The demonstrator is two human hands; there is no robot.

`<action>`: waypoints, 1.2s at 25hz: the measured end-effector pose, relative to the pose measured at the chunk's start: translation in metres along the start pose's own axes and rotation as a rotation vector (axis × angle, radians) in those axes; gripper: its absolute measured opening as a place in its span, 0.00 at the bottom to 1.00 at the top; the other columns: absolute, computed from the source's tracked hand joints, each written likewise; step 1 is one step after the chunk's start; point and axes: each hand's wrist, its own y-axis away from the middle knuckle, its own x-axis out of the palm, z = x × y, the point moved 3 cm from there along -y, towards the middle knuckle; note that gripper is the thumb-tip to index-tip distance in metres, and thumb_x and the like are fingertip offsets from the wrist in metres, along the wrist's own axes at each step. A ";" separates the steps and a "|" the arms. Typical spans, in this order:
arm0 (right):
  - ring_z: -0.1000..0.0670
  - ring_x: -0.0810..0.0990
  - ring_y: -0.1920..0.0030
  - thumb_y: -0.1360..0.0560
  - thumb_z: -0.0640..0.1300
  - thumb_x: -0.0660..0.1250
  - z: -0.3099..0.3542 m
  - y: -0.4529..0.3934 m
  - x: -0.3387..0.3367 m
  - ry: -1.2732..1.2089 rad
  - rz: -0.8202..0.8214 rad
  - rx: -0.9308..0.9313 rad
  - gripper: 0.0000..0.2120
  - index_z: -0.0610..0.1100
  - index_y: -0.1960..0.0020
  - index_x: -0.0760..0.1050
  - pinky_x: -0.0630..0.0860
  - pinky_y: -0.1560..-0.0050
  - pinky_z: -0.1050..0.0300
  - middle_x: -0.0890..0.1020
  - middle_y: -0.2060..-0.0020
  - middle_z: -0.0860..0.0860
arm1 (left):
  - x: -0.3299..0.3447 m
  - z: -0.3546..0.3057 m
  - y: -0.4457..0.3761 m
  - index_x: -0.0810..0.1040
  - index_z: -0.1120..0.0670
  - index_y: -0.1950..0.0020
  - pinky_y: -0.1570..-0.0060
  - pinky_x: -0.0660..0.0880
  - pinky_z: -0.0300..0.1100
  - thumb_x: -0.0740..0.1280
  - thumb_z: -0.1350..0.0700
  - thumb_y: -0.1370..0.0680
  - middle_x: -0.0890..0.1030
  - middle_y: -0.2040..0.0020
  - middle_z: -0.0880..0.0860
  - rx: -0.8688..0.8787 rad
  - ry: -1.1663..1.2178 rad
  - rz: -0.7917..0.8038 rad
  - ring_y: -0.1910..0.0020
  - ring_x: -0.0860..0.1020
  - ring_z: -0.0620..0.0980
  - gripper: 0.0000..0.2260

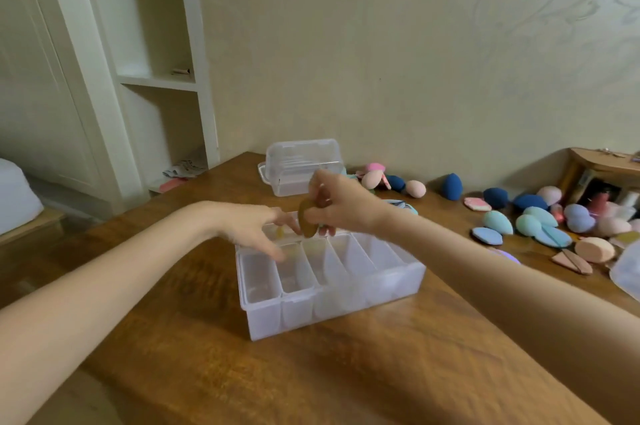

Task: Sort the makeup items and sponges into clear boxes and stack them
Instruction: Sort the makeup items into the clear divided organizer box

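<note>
Above clear box [332, 289], right hand [337, 205] holds brown sponge [306, 220] upright.

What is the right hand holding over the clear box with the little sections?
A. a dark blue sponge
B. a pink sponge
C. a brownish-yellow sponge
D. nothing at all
C: the right hand pinches a brownish-yellow sponge just above the far side of the divided clear box, while the blue and pink sponges lie on the table off to the right.
</note>
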 end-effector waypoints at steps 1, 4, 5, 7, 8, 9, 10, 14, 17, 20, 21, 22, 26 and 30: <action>0.54 0.75 0.74 0.28 0.34 0.67 0.006 0.009 0.009 0.003 -0.002 -0.034 0.11 0.43 0.58 0.64 0.73 0.72 0.64 0.76 0.71 0.52 | 0.002 0.001 -0.002 0.67 0.42 0.35 0.30 0.64 0.45 0.67 0.52 0.24 0.67 0.28 0.49 0.028 0.040 -0.070 0.32 0.67 0.48 0.19; 0.56 0.71 0.70 0.29 0.37 0.68 0.005 0.027 0.029 0.136 -0.071 -0.131 0.11 0.43 0.57 0.65 0.68 0.68 0.65 0.72 0.69 0.56 | 0.008 0.002 -0.010 0.73 0.42 0.38 0.33 0.68 0.50 0.66 0.59 0.23 0.73 0.33 0.50 0.080 0.160 -0.212 0.34 0.71 0.52 0.17; 0.56 0.70 0.69 0.28 0.37 0.67 0.000 0.031 0.034 0.173 -0.100 -0.145 0.11 0.43 0.56 0.64 0.68 0.67 0.64 0.71 0.69 0.56 | 0.009 0.000 -0.015 0.74 0.41 0.41 0.35 0.69 0.50 0.66 0.59 0.23 0.74 0.35 0.50 0.087 0.175 -0.260 0.35 0.72 0.54 0.15; 0.52 0.71 0.67 0.27 0.37 0.66 -0.009 0.033 0.035 0.207 -0.176 -0.135 0.10 0.43 0.56 0.64 0.70 0.64 0.60 0.71 0.68 0.56 | 0.009 -0.009 -0.021 0.76 0.42 0.44 0.37 0.71 0.48 0.65 0.58 0.22 0.75 0.36 0.52 0.091 0.182 -0.376 0.36 0.73 0.55 0.12; 0.52 0.72 0.66 0.27 0.37 0.66 -0.011 0.033 0.033 0.215 -0.218 -0.119 0.09 0.43 0.55 0.64 0.70 0.63 0.60 0.71 0.69 0.56 | 0.006 -0.013 -0.020 0.77 0.45 0.42 0.38 0.70 0.45 0.64 0.57 0.22 0.75 0.35 0.52 0.080 0.192 -0.440 0.35 0.73 0.54 0.11; 0.53 0.72 0.67 0.27 0.37 0.65 -0.011 0.031 0.029 0.203 -0.265 -0.095 0.09 0.43 0.56 0.64 0.70 0.63 0.61 0.71 0.69 0.57 | 0.001 -0.014 -0.017 0.77 0.49 0.40 0.40 0.68 0.42 0.64 0.56 0.21 0.75 0.35 0.51 0.062 0.232 -0.501 0.35 0.72 0.53 0.11; 0.56 0.72 0.68 0.27 0.36 0.65 -0.010 0.029 0.026 0.161 -0.316 -0.067 0.09 0.43 0.56 0.64 0.69 0.65 0.65 0.71 0.70 0.58 | -0.005 -0.013 -0.012 0.77 0.52 0.40 0.42 0.68 0.41 0.63 0.56 0.21 0.76 0.36 0.51 0.036 0.294 -0.554 0.35 0.72 0.51 0.11; 0.61 0.72 0.70 0.28 0.36 0.67 0.007 0.014 0.038 0.036 -0.331 -0.037 0.09 0.43 0.57 0.67 0.67 0.71 0.71 0.73 0.69 0.55 | -0.013 0.005 0.023 0.75 0.53 0.38 0.41 0.73 0.48 0.59 0.50 0.19 0.73 0.41 0.51 -0.180 0.590 -0.449 0.40 0.72 0.50 0.13; 0.49 0.76 0.59 0.28 0.38 0.67 0.011 0.006 0.070 0.148 -0.211 -0.055 0.04 0.42 0.55 0.72 0.74 0.58 0.60 0.79 0.61 0.46 | -0.005 0.007 0.033 0.75 0.53 0.40 0.43 0.78 0.51 0.59 0.53 0.19 0.74 0.41 0.54 -0.275 0.555 -0.298 0.40 0.75 0.55 0.11; 0.42 0.77 0.46 0.25 0.39 0.63 0.009 0.007 0.073 0.243 -0.072 -0.047 0.09 0.39 0.49 0.80 0.71 0.39 0.49 0.83 0.52 0.43 | 0.000 0.004 0.028 0.77 0.55 0.43 0.47 0.80 0.49 0.60 0.60 0.20 0.78 0.42 0.55 -0.280 0.443 -0.204 0.47 0.81 0.54 0.09; 0.43 0.77 0.45 0.24 0.39 0.62 0.009 0.009 0.069 0.249 -0.014 -0.063 0.10 0.39 0.47 0.80 0.71 0.38 0.50 0.84 0.50 0.44 | 0.001 0.004 0.025 0.78 0.56 0.43 0.48 0.80 0.48 0.61 0.61 0.21 0.79 0.44 0.56 -0.286 0.417 -0.166 0.49 0.82 0.54 0.09; 0.45 0.78 0.44 0.24 0.38 0.62 0.011 0.012 0.064 0.262 0.043 -0.097 0.11 0.39 0.46 0.81 0.71 0.38 0.52 0.83 0.48 0.44 | 0.001 0.002 0.023 0.78 0.56 0.42 0.49 0.81 0.46 0.63 0.61 0.21 0.80 0.45 0.56 -0.299 0.374 -0.126 0.51 0.82 0.53 0.09; 0.53 0.79 0.50 0.24 0.35 0.62 0.002 0.017 0.010 0.177 -0.112 -0.098 0.11 0.39 0.50 0.83 0.72 0.47 0.64 0.85 0.50 0.46 | -0.001 -0.010 0.007 0.74 0.58 0.37 0.63 0.79 0.36 0.68 0.59 0.24 0.80 0.54 0.55 -0.367 0.130 0.012 0.63 0.80 0.47 0.15; 0.46 0.74 0.57 0.24 0.38 0.61 -0.068 0.005 -0.062 0.205 -0.407 0.269 0.12 0.43 0.59 0.82 0.70 0.62 0.70 0.80 0.62 0.48 | -0.012 -0.016 -0.014 0.76 0.59 0.39 0.68 0.77 0.32 0.71 0.58 0.26 0.81 0.50 0.57 -0.464 -0.059 0.089 0.61 0.81 0.48 0.16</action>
